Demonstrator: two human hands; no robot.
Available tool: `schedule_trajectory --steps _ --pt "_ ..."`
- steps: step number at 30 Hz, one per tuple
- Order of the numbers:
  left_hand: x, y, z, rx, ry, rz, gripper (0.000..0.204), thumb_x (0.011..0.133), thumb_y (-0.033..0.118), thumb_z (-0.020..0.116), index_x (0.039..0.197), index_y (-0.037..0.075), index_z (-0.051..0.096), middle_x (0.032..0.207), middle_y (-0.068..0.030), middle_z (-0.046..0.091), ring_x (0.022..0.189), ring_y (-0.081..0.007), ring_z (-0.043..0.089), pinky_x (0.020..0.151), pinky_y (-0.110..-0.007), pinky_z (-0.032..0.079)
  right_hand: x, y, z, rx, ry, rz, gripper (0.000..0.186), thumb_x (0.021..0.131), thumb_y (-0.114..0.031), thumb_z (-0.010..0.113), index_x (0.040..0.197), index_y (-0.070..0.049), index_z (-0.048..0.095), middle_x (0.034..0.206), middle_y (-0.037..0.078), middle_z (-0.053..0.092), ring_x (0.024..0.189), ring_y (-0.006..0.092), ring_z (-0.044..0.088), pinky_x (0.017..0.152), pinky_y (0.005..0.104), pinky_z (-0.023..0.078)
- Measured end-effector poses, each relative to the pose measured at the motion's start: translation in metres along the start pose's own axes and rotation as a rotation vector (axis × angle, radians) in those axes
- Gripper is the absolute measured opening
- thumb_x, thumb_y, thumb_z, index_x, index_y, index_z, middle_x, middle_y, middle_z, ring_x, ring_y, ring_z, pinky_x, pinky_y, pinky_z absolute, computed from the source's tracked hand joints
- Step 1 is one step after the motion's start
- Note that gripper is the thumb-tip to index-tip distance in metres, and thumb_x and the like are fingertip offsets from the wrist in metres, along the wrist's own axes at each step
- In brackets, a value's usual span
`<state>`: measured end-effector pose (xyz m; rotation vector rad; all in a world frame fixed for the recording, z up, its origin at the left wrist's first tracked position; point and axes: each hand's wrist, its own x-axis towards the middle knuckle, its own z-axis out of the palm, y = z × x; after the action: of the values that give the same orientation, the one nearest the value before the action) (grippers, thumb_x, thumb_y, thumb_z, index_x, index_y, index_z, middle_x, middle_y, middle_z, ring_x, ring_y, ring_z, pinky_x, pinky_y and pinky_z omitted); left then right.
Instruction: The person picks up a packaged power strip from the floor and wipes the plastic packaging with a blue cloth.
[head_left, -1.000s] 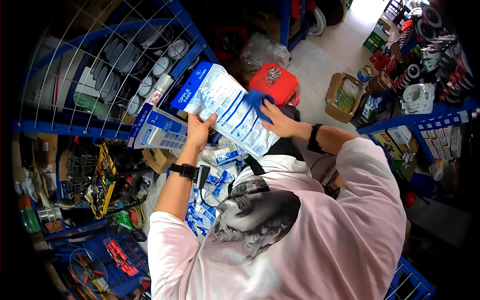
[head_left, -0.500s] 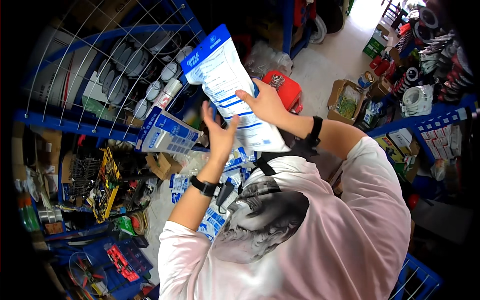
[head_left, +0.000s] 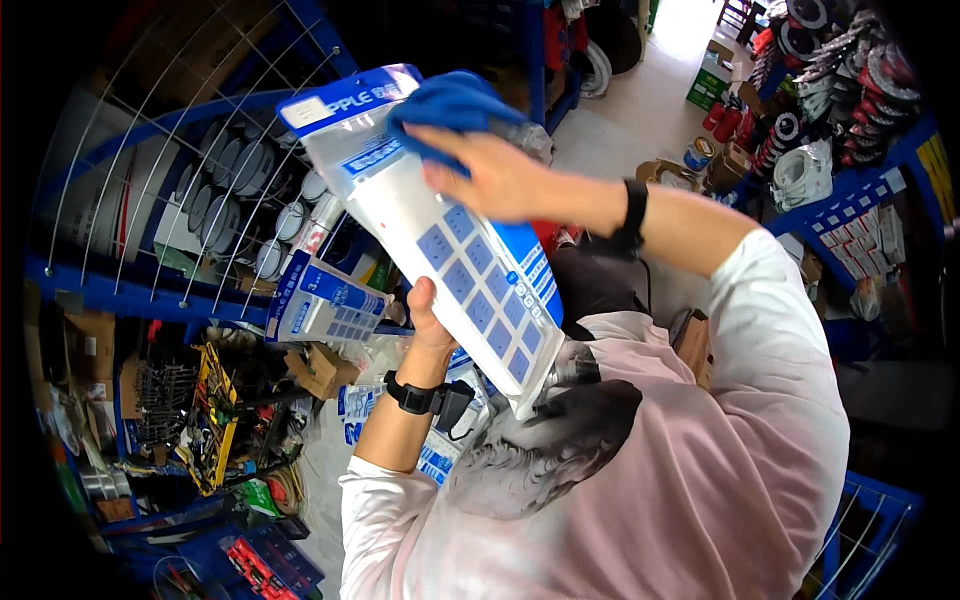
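Note:
A flat white-and-blue power strip package [head_left: 410, 225] is held up slantwise before my chest, its side with rows of blue socket-like squares facing me. My left hand [head_left: 431, 322] grips its lower left edge with the thumb on the front; the other fingers are hidden behind it. In my right hand [head_left: 492, 178] is a blue cloth [head_left: 455, 108], pressed against the upper part of the package near its blue header. A similar package [head_left: 338, 308] hangs left of my left hand, by the blue rack.
Wire mesh [head_left: 170, 170] on a blue frame stands at the left, with round white fittings behind it. Below it are tools and a yellow metal piece [head_left: 212, 420]. More blue-and-white packages [head_left: 440, 455] lie low beyond my left forearm. Shelves with coiled goods [head_left: 800, 175] line the right.
The package has been turned over from its text-covered side to the side with blue squares. My left hand now grips its edge, and my right hand has moved up and left with the cloth.

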<state>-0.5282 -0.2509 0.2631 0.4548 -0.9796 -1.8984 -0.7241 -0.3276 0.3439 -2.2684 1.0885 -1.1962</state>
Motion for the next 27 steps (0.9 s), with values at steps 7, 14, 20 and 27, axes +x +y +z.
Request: schedule_trajectory --steps 7,14,20,27 --pt "0.027 -0.033 -0.005 0.089 0.055 -0.039 0.096 0.086 0.073 0.058 0.147 0.001 0.038 0.131 -0.0151 0.058 0.118 -0.0269 0.061 0.096 -0.040 0.054 0.041 0.025 -0.018 0.057 0.086 -0.203 0.052 0.107 -0.042 0.044 0.145 -0.008 0.052 0.132 0.021 0.060 0.119 0.0367 0.060 0.104 0.0416 0.046" --pt "0.067 -0.055 -0.046 0.328 0.360 0.293 0.078 0.098 0.062 0.046 0.150 0.005 0.036 0.147 -0.0140 0.049 0.129 -0.0296 0.052 0.112 -0.046 0.039 -0.041 0.073 -0.018 0.238 -0.746 -0.602 0.035 0.093 -0.030 0.065 0.123 -0.012 0.069 0.118 0.017 0.067 0.123 0.0391 0.056 0.118 0.0556 0.031" --pt "0.125 -0.047 0.002 -0.205 0.816 0.317 0.074 0.097 0.062 0.048 0.146 0.006 0.046 0.137 -0.0155 0.058 0.119 -0.0322 0.059 0.102 -0.046 0.048 -0.084 0.232 -0.063 0.488 -0.757 -0.696 0.036 0.089 -0.026 0.066 0.125 -0.021 0.068 0.130 0.005 0.062 0.120 0.0342 0.056 0.102 0.0453 0.049" --pt "0.136 -0.067 0.034 -0.052 0.984 0.379 0.071 0.103 0.059 0.038 0.147 0.004 0.042 0.136 -0.0150 0.058 0.116 -0.0288 0.063 0.095 -0.040 0.055 -0.152 0.455 -0.017 0.250 -0.707 -0.261 0.041 0.080 -0.012 0.064 0.120 -0.015 0.068 0.120 0.005 0.063 0.102 0.0266 0.065 0.088 0.0394 0.057"
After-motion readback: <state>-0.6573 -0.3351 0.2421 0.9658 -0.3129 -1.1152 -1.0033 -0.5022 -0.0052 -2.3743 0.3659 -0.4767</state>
